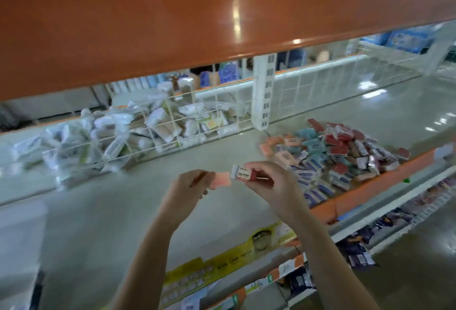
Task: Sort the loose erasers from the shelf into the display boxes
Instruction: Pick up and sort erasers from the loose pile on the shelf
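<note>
Two hands pinch erasers: left hand (188,183) a pink eraser (221,180), right hand (267,181) a sleeved eraser (244,173).

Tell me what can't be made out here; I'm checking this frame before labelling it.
Head view:
- Display boxes: none visible.
- Print on the eraser in the right hand: blurred beyond "2B".
- Pink eraser in the left hand: blurred.
- Eraser pile: individual labels smeared.
</note>
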